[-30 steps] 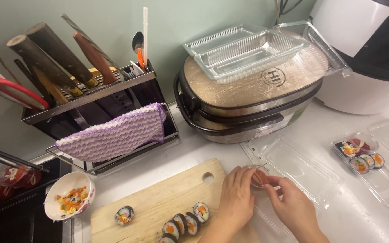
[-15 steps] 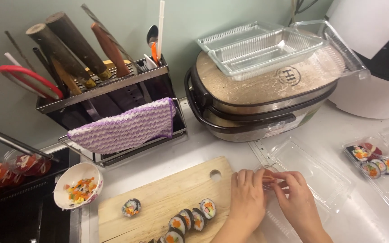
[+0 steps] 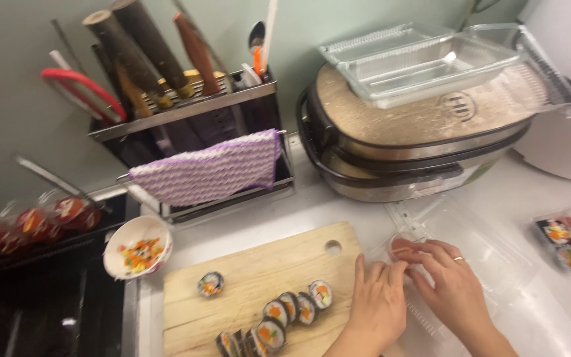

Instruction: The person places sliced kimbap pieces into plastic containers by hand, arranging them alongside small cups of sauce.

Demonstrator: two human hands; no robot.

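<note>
While both hands are working at the near-right edge of the board, a small pinkish-red piece (image 3: 403, 246) is sitting between their fingertips, just past the right end of the wooden cutting board (image 3: 259, 277) and over the clear plastic tray (image 3: 490, 251) lying open on the bench (image 3: 338, 205). The left hand (image 3: 377, 305) is resting palm-down on the board's corner with fingers extended, closing lightly on the piece from the left; the right hand (image 3: 454, 285), wearing a ring, is pinching it from the right with fingers curled together. Whether the piece is being lifted or pressed down cannot be told.

Compared with the two earlier views, the hands are holding nearly the same spot at the board's right end and gripping the same piece; mostly the camera is shifting, so the handling appears to be continuing in place rather than finishing.

Left of the hands, a row of sliced rice rolls (image 3: 292, 311) is lying on the board, with one lone slice (image 3: 211, 283) farther left. Off the board's left end, a small white bowl (image 3: 137, 246) is holding chopped scraps. Farther back, a purple cloth (image 3: 209, 173) is hanging on a utensil rack (image 3: 186, 112), and stacked clear containers (image 3: 424, 63) are resting on a lidded cooker (image 3: 418, 139). At far right, a filled tray of rolls (image 3: 566, 241) is waiting.
</note>
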